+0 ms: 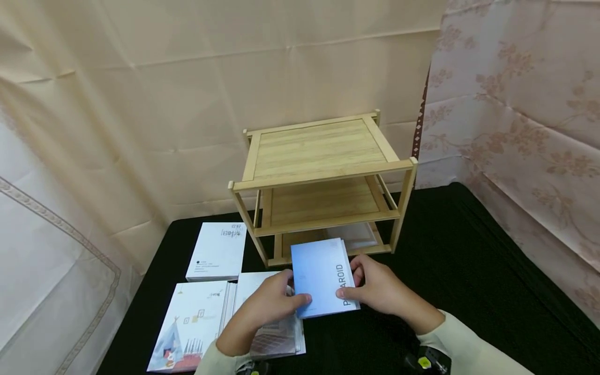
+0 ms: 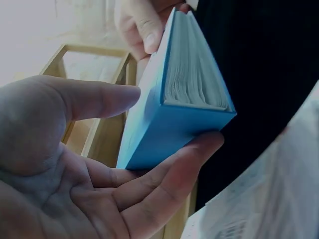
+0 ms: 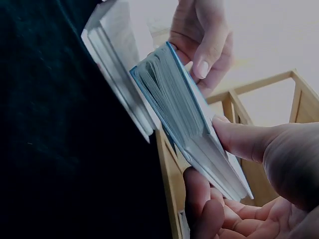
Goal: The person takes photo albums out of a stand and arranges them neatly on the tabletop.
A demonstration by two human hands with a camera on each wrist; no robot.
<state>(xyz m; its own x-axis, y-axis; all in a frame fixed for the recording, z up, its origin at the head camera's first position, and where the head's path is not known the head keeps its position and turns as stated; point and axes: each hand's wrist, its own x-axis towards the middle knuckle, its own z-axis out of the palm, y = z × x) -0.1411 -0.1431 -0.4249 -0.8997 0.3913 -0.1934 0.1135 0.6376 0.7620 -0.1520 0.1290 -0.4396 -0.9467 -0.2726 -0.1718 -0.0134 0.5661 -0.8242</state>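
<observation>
A blue photo album [image 1: 319, 276] with dark lettering on its cover is held up in front of the wooden rack. My left hand [image 1: 269, 304] holds its left side, thumb on the cover and fingers beneath the spine, as the left wrist view shows. At the opposite side my right hand [image 1: 382, 286] pinches the album between thumb and fingers. Its stacked pages [image 3: 172, 94] show along the edge in the right wrist view, slightly fanned between the covers. Part of a white album [image 1: 281, 336] lies below my left hand, partly hidden by it.
A light wooden rack [image 1: 323, 148] with three shelves stands behind the album; a pale flat thing [image 1: 351, 235] lies on its bottom shelf. To the left are another white album [image 1: 217, 250] and one with a tent picture [image 1: 189, 323], on black cloth [image 1: 469, 291].
</observation>
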